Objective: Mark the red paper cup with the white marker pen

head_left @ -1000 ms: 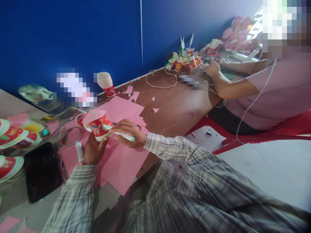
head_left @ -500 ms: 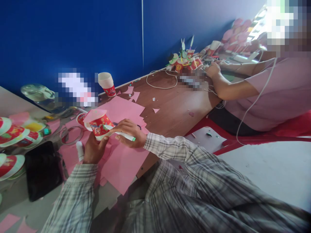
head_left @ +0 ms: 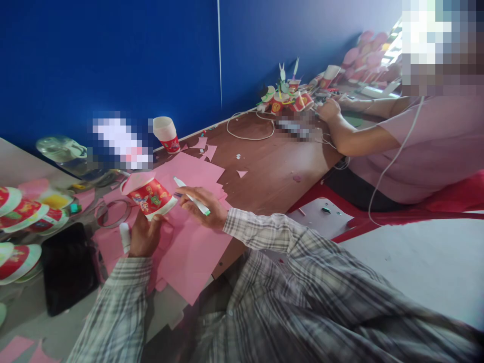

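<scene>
Left hand [head_left: 145, 237] pinches a red cup [head_left: 153, 196], pink paper [head_left: 138, 178] already at its mouth. Right hand [head_left: 207, 205] grips a white marker [head_left: 199, 205], apart from it

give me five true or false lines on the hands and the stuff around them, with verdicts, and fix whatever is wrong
1. The left hand holds a red printed paper cup with a white rim. True.
2. The right hand holds nothing. False: it holds a slim white marker with a green end.
3. Large sheets of pink paper lie on the table below the hands. True.
4. The marker is pressed against the cup. False: the two show apart, with a gap between them.
5. A flat black rectangular object lies to the left of the left hand. True.
</scene>
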### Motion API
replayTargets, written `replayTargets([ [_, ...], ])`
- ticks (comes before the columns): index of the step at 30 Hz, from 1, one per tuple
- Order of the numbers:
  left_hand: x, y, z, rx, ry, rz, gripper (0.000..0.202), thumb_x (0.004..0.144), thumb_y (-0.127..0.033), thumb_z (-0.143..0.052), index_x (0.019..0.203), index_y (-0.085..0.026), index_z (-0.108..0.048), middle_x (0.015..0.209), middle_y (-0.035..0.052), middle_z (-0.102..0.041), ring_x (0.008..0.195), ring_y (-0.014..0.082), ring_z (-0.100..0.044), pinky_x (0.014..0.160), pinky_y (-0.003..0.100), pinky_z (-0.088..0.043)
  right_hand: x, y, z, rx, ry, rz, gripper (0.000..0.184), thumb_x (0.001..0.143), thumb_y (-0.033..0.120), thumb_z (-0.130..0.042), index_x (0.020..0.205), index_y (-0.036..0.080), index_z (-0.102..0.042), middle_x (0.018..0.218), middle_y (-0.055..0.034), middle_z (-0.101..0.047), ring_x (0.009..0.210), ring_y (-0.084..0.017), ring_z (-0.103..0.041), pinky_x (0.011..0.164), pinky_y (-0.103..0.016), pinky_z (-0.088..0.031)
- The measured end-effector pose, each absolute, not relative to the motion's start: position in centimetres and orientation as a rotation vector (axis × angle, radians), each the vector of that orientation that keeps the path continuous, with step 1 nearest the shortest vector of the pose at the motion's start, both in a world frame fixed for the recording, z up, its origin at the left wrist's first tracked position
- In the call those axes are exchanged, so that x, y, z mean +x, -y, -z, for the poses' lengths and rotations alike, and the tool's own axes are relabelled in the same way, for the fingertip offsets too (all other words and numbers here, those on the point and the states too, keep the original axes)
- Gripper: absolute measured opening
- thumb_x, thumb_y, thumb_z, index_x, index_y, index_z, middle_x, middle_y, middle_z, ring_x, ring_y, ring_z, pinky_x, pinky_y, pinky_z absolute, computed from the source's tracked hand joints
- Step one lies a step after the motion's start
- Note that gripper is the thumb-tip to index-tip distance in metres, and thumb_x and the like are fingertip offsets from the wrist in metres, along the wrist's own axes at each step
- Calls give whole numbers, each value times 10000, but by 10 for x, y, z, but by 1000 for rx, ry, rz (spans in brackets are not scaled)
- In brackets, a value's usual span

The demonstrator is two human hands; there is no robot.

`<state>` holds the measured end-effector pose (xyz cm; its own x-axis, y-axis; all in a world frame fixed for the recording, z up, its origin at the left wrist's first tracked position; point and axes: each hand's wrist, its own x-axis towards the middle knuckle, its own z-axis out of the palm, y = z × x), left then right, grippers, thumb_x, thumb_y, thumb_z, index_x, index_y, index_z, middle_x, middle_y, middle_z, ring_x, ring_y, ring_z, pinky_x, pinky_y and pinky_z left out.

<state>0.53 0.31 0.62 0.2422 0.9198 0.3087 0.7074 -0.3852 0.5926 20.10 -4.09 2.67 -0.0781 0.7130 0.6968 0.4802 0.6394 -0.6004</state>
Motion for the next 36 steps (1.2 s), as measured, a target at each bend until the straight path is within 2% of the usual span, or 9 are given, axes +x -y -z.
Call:
replayTargets([
  [3, 6, -2, -7, 2171, -1464, -947, 588, 751, -635, -163, 831, -156, -496, 793, 73, -574, 766, 176, -552, 722, 332, -430, 198, 40, -26, -985, 1725, -233, 455, 892, 372, -306, 793, 120, -673, 962, 11, -688, 943, -70, -666, 890, -216, -521],
  [8, 8, -1, -8, 2138, -1392, -1024, 622, 748, -632, -228, 995, -127, -492, 987, 131, -574, 963, 218, -528, 823, 368, -395, 195, 40, -25, -955, 1683, -260, 445, 869, 393, -300, 872, 125, -656, 1128, 3, -649, 1036, -137, -653, 876, -251, -506],
  [14, 11, 4, -12, 2143, -1312, -994, 570, 752, -637, -217, 895, -160, -496, 822, 77, -576, 898, 208, -542, 823, 384, -400, 197, 38, -24, -960, 1749, -320, 405, 882, 348, -363, 1091, 89, -593, 1226, -108, -595, 1123, -173, -627, 961, -263, -534],
  [18, 10, 2, -9, 2162, -1240, -1111, 533, 778, -594, -239, 968, -151, -468, 882, 84, -550, 865, 184, -530, 855, 389, -381, 197, 39, -24, -937, 1766, -352, 424, 884, 382, -327, 989, 113, -638, 1206, -56, -609, 1139, -163, -618, 980, -248, -513],
  [22, 9, 1, -8, 2192, -1195, -1119, 514, 801, -564, -202, 952, -162, -484, 854, 83, -554, 890, 189, -518, 878, 399, -362, 197, 42, -27, -916, 1753, -334, 426, 873, 360, -342, 1036, 76, -615, 1215, -88, -599, 1124, -125, -619, 975, -217, -513],
  [27, 11, 2, -10, 2205, -1205, -1112, 481, 808, -541, -213, 941, -180, -501, 897, 88, -556, 957, 208, -505, 848, 387, -385, 196, 44, -32, -895, 1736, -212, 647, 843, 407, -130, 691, 17, -624, 1140, -5, -628, 1029, -131, -636, 774, -211, -474],
  [29, 11, 2, -10, 2205, -1233, -1119, 467, 814, -524, -217, 939, -180, -506, 880, 75, -541, 924, 200, -509, 850, 385, -382, 196, 44, -31, -888, 1737, -234, 594, 850, 387, -188, 693, 22, -630, 1141, -29, -632, 1037, -138, -641, 787, -217, -489],
  [33, 11, 2, -9, 2170, -1274, -1110, 427, 823, -498, -224, 876, -171, -494, 850, 56, -514, 846, 173, -508, 835, 367, -386, 196, 43, -28, -881, 1763, -282, 387, 859, 307, -378, 809, 44, -658, 1164, -94, -628, 1090, -136, -634, 964, -241, -524],
  [36, 13, 3, -10, 2108, -1309, -1096, 368, 823, -478, -261, 866, -171, -459, 787, 38, -509, 775, 153, -511, 788, 348, -406, 197, 44, -30, -874, 1751, -231, 506, 856, 357, -279, 697, 38, -637, 1141, -25, -641, 1079, -137, -632, 885, -226, -499],
])
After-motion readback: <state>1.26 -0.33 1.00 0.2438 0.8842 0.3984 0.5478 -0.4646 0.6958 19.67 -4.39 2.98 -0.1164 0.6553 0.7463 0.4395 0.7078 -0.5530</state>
